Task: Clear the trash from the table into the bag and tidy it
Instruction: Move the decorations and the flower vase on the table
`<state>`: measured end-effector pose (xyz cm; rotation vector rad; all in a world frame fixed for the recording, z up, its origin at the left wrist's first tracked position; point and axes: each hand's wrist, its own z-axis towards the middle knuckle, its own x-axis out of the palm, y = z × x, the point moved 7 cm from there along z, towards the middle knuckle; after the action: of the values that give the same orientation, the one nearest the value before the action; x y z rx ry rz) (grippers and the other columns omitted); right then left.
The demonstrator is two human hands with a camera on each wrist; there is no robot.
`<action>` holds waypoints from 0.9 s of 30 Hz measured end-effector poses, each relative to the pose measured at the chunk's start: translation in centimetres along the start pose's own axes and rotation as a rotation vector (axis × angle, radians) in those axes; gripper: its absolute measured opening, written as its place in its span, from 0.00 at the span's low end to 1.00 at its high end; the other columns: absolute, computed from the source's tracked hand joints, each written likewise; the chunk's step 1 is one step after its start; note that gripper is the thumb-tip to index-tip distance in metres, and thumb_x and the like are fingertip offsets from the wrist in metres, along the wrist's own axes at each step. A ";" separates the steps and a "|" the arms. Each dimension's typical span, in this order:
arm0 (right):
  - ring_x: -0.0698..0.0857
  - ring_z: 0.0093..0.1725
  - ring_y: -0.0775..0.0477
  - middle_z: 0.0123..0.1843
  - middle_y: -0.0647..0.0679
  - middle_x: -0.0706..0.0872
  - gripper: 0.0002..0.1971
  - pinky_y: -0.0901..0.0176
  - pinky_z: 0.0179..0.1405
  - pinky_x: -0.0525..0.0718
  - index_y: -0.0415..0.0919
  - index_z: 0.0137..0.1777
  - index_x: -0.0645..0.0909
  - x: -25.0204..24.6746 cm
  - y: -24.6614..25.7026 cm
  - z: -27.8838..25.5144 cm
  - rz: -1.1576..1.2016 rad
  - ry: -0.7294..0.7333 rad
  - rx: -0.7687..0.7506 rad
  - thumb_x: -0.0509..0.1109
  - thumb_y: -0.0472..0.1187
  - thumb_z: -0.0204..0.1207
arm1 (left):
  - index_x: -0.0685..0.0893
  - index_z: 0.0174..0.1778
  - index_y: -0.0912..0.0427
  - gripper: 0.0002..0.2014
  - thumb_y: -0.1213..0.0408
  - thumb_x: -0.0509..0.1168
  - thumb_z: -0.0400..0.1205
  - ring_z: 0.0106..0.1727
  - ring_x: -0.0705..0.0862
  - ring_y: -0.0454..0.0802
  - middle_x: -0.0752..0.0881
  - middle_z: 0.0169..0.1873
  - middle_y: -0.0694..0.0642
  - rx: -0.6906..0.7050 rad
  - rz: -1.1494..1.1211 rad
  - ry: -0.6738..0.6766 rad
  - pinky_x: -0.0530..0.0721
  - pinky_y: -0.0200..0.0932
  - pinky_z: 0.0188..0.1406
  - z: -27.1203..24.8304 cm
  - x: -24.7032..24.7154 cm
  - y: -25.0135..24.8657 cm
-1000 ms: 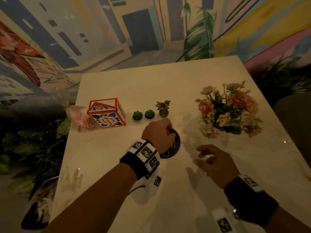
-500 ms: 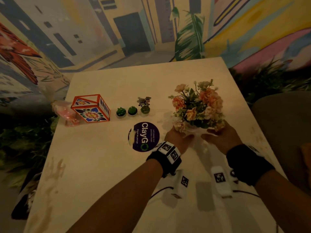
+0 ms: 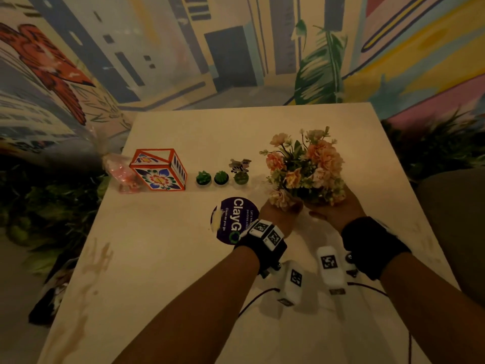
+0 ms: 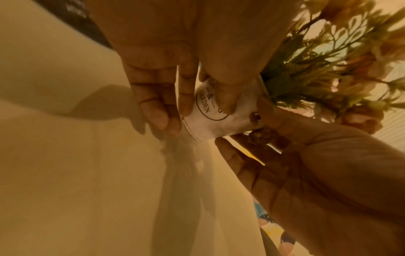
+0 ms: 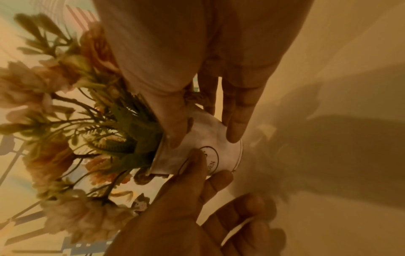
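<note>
A white pot of pink and peach artificial flowers [image 3: 304, 166] is on the right half of the pale table [image 3: 157, 258]. Both hands hold it from the near side. My left hand [image 3: 280, 214] curls thumb and fingers round the pot [image 4: 221, 121]. My right hand [image 3: 338, 208] pinches the other side with thumb and fingers [image 5: 234, 128]. The pot [image 5: 228, 155] is tilted, and its base looks just clear of the table. A pink plastic bag [image 3: 120, 172] lies at the left edge.
A round purple "ClayGo" disc [image 3: 231, 219] lies flat just left of my left wrist. Behind it stand a red patterned box [image 3: 160, 172], two small green cactus pots [image 3: 203, 178], and a zebra figure [image 3: 240, 166]. A brown seat [image 3: 451, 219] is at the right.
A second ago my left hand was on the purple disc and my right hand hovered empty. Both hands moved to the flower pot and took hold of it; it has barely shifted since.
</note>
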<state>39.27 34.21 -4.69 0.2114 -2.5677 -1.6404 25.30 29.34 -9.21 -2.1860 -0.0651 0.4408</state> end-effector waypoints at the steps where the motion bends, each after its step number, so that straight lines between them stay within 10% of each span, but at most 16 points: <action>1: 0.81 0.60 0.35 0.61 0.39 0.80 0.32 0.30 0.59 0.81 0.38 0.68 0.71 0.9 0.5 0.2 0.004 0.022 -0.005 0.74 0.19 0.65 | 0.80 0.61 0.67 0.26 0.51 0.72 0.75 0.49 0.87 0.59 0.87 0.55 0.66 0.001 0.019 0.006 0.85 0.48 0.50 0.6 -0.7 -0.1; 4: 0.79 0.55 0.40 0.58 0.41 0.78 0.29 0.26 0.63 0.76 0.40 0.67 0.69 3.1 1.7 0.9 0.020 0.077 -0.005 0.70 0.19 0.69 | 0.79 0.65 0.66 0.25 0.52 0.68 0.79 0.49 0.83 0.54 0.83 0.62 0.67 0.081 0.274 0.050 0.83 0.46 0.53 1.7 -2.4 -1.5; 9: 0.78 0.65 0.28 0.52 0.46 0.80 0.27 0.19 0.63 0.71 0.44 0.64 0.69 5.3 2.5 2.2 0.015 0.110 0.015 0.69 0.20 0.71 | 0.54 0.82 0.58 0.27 0.58 0.51 0.88 0.82 0.56 0.59 0.57 0.82 0.60 0.376 1.013 0.095 0.56 0.49 0.79 1.7 -3.7 -5.0; 13: 0.78 0.65 0.28 0.53 0.44 0.79 0.32 0.26 0.64 0.75 0.43 0.71 0.68 5.9 2.6 2.8 -0.006 0.127 0.008 0.70 0.21 0.70 | 0.57 0.81 0.59 0.29 0.58 0.57 0.85 0.79 0.62 0.61 0.61 0.80 0.61 0.471 1.382 0.192 0.64 0.52 0.77 1.7 -3.2 -5.1; 20: 0.80 0.43 0.46 0.58 0.42 0.78 0.31 0.60 0.31 0.82 0.39 0.74 0.65 6.0 2.9 3.1 -0.008 0.145 0.007 0.67 0.21 0.72 | 0.55 0.82 0.57 0.29 0.60 0.57 0.85 0.80 0.61 0.60 0.60 0.81 0.60 0.471 1.460 0.189 0.61 0.51 0.77 1.4 -3.0 -5.4; 27: 0.79 0.33 0.45 0.48 0.38 0.82 0.28 0.62 0.23 0.80 0.35 0.68 0.71 5.8 2.8 3.9 -0.253 0.086 -0.050 0.74 0.26 0.68 | 0.57 0.82 0.55 0.26 0.60 0.53 0.87 0.74 0.70 0.59 0.69 0.77 0.58 0.420 1.142 0.159 0.71 0.48 0.69 1.7 -3.4 -5.7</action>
<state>32.80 37.90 -3.74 0.6116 -2.5171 -1.7296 22.18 33.43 -4.65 -1.6400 1.2865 0.7949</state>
